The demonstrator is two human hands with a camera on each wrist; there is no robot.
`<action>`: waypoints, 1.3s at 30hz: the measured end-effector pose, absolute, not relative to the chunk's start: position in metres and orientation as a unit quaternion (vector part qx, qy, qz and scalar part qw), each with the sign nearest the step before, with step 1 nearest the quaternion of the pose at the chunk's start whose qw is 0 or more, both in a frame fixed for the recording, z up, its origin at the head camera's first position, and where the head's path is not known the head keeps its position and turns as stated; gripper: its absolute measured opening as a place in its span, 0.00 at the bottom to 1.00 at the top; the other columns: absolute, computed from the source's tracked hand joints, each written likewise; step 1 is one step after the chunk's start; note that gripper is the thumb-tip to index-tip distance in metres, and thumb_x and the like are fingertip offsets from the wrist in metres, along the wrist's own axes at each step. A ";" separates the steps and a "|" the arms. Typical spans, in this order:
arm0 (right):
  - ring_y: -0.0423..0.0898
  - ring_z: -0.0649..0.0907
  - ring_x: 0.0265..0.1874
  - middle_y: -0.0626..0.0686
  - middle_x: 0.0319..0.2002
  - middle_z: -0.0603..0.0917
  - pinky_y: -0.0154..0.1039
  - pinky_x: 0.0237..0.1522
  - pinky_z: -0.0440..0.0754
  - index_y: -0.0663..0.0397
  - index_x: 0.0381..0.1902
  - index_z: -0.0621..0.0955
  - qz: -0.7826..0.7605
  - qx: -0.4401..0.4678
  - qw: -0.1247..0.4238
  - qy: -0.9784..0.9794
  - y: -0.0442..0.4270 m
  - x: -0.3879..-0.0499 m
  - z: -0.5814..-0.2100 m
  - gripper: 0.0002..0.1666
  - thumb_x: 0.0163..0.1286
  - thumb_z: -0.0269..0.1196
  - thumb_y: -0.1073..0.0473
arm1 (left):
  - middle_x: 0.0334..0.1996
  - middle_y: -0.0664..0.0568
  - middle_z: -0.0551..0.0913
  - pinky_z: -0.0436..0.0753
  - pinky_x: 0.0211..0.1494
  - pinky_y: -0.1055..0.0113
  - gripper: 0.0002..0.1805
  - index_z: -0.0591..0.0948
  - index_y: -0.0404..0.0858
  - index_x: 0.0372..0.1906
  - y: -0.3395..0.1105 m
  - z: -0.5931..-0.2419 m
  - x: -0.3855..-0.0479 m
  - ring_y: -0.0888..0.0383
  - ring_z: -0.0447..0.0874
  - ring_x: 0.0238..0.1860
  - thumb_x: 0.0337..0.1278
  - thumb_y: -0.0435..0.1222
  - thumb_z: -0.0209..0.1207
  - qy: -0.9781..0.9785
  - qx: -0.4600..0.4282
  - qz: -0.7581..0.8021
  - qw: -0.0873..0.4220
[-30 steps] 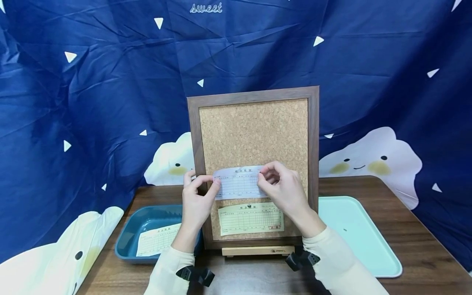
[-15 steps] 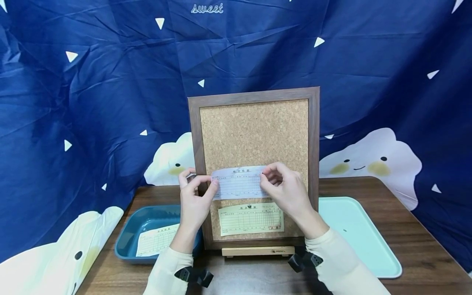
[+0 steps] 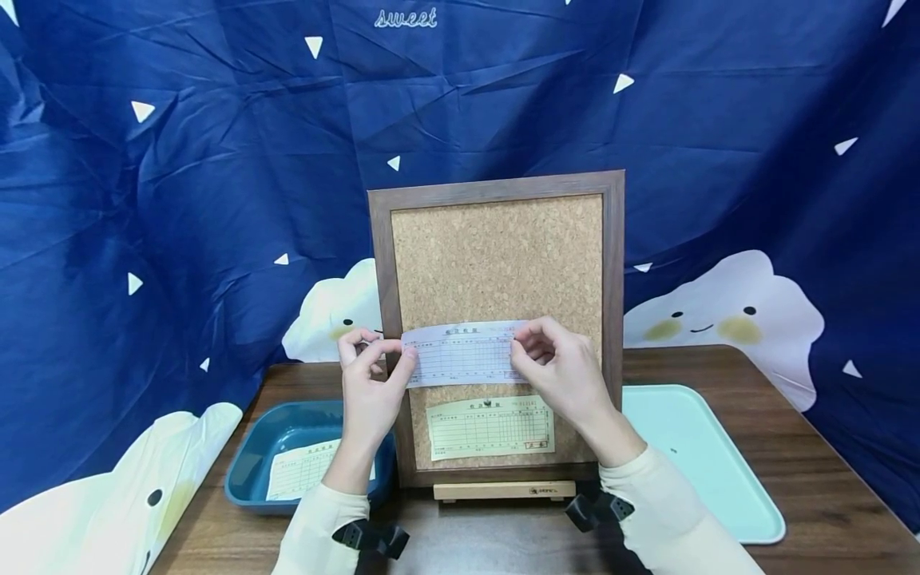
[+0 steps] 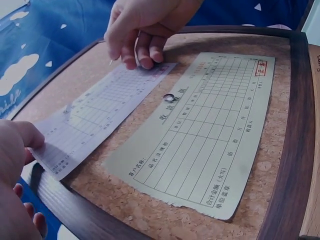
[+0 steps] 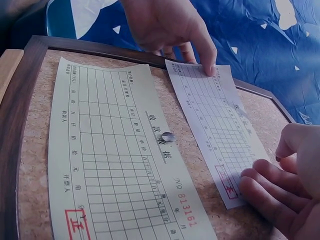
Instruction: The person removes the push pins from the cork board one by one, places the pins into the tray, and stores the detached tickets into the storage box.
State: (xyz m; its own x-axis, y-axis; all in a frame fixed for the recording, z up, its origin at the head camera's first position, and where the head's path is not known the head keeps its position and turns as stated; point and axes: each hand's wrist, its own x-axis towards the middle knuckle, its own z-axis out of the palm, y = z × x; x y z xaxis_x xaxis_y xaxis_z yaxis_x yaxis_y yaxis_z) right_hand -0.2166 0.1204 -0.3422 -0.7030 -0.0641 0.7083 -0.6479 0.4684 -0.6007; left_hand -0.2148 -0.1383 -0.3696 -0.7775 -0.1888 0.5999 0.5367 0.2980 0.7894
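Since my left hand (image 3: pixel 369 397) drew its pinched slip (image 3: pixel 460 355) leftward, placement seems unsettled beside my curled right hand (image 3: pixel 564 371), hold unclear.

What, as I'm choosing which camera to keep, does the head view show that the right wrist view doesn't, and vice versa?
Only the head view shows the mint tray and the "sweet" lettering.

Only the right wrist view shows most of the red stamp on the lilac slip; in the head view, the right hand largely covers it.

Both show the right hand, the left hand, the lilac slip, the pale green slip and the framed corkboard.
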 end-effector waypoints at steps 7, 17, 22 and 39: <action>0.35 0.83 0.28 0.53 0.30 0.89 0.25 0.31 0.82 0.59 0.37 0.85 0.462 0.225 0.308 -0.800 0.124 -0.215 -0.341 0.06 0.65 0.69 0.73 | 0.44 0.54 0.64 0.63 0.34 0.74 0.03 0.90 0.33 0.39 -0.144 -0.368 -0.214 0.53 0.64 0.32 0.66 0.30 0.70 -0.740 -0.121 -0.588 0.303; 0.35 0.85 0.28 0.52 0.30 0.90 0.23 0.33 0.82 0.58 0.36 0.86 0.451 0.218 0.313 -0.807 0.129 -0.214 -0.341 0.06 0.66 0.69 0.72 | 0.40 0.47 0.73 0.66 0.34 0.74 0.03 0.90 0.33 0.39 -0.149 -0.369 -0.214 0.54 0.68 0.34 0.68 0.30 0.70 -0.743 -0.128 -0.581 0.307; 0.34 0.85 0.27 0.53 0.30 0.91 0.23 0.32 0.82 0.59 0.36 0.87 0.450 0.223 0.317 -0.805 0.131 -0.215 -0.342 0.06 0.65 0.70 0.73 | 0.38 0.49 0.75 0.66 0.35 0.75 0.03 0.90 0.33 0.39 -0.153 -0.369 -0.212 0.55 0.68 0.33 0.69 0.31 0.70 -0.744 -0.128 -0.583 0.300; 0.30 0.86 0.29 0.54 0.32 0.94 0.22 0.35 0.83 0.57 0.37 0.90 0.475 0.214 0.295 -0.801 0.140 -0.212 -0.339 0.05 0.67 0.73 0.71 | 0.32 0.49 0.84 0.76 0.35 0.75 0.03 0.89 0.35 0.40 -0.162 -0.366 -0.208 0.61 0.77 0.32 0.70 0.31 0.69 -0.750 -0.112 -0.577 0.303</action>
